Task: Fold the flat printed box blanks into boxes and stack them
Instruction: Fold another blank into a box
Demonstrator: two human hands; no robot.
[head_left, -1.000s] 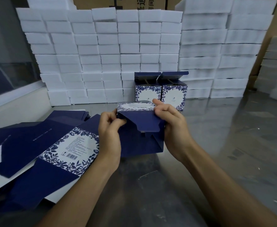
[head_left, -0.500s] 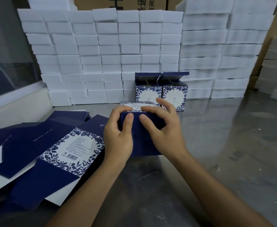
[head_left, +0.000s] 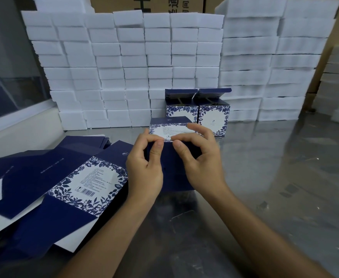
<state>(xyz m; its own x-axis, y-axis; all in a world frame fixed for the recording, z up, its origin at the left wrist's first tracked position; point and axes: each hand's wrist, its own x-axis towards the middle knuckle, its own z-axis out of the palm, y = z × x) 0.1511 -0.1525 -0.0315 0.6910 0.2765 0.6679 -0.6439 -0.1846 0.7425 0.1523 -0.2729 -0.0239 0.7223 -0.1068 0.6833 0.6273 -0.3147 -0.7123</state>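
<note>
- The box (head_left: pixel 170 155) being folded sits on the shiny metal table (head_left: pixel 264 187), right in the middle, between both hands. It's dark navy on the face toward the camera, and the top side has a white label panel with tiny print, framed by a blue leaf pattern.
- It looks squared up into box shape, but the hands cover the side edges so I can't tell how the flaps sit.
- Left hand (head_left: pixel 144 167) grips the box's left side, fingers curled over the top edge and thumb pressed flat on the navy front.
- Right hand (head_left: pixel 202 163) mirrors it on the right side: thumb on the navy front, index curled onto the label edge, other fingers arched over the top.
- The 2 thumbs nearly meet at the middle of the front face.
- Flat blanks (head_left: pixel 50 187) lie in a messy pile on the table to the left, the top one showing a barcode panel.
- 2 finished boxes (head_left: pixel 197 113) stand side by side just behind, lids open, against a wall of white foam blocks (head_left: pixel 124 67).
</note>
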